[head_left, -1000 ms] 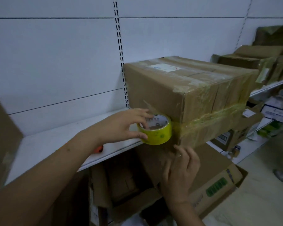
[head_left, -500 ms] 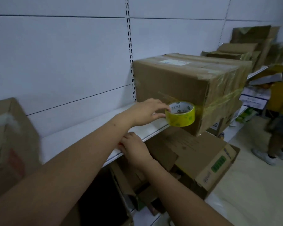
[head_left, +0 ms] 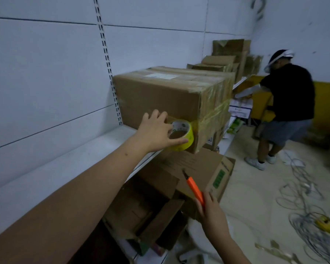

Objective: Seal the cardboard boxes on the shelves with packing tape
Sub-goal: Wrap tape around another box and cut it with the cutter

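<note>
Left hand [head_left: 156, 130] fingers curled round yellow tape roll [head_left: 181, 137], held against cardboard box [head_left: 160, 98] at the white shelf [head_left: 65, 168] front edge. Right hand [head_left: 210, 208] grips orange cutter [head_left: 195, 191], blade out. Risk: blade nicks the thumb or tape tears crooked. Loose cables [head_left: 303, 216] on floor.

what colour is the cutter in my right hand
Orange, with a dark tip: the cutter, held in the right hand, head view.

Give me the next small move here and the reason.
Probably bring the orange cutter in the right hand up to the tape between the yellow tape roll and the cardboard box. The left hand holds the roll at the box's corner, tape already wrapped round it.
</note>
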